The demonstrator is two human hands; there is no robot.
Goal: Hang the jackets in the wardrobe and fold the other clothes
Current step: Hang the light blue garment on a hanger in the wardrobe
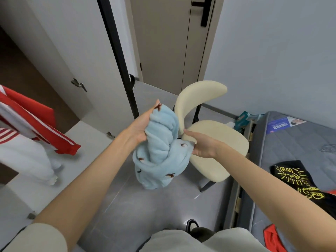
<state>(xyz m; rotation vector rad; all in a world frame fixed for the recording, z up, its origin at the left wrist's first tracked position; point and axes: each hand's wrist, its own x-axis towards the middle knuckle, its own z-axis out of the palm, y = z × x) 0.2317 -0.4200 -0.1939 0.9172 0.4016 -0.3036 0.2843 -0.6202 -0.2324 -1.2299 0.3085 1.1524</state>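
Both hands hold a soft blue garment [161, 150] bunched up in the air above the floor, near a cream chair [216, 142]. The left hand [140, 126] grips its top; the right hand [201, 144] pinches its side.

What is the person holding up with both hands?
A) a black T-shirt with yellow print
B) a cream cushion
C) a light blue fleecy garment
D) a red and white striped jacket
C: the left hand and the right hand both grip the bunched light blue fleecy garment, which hangs in the air in front of the cream chair.
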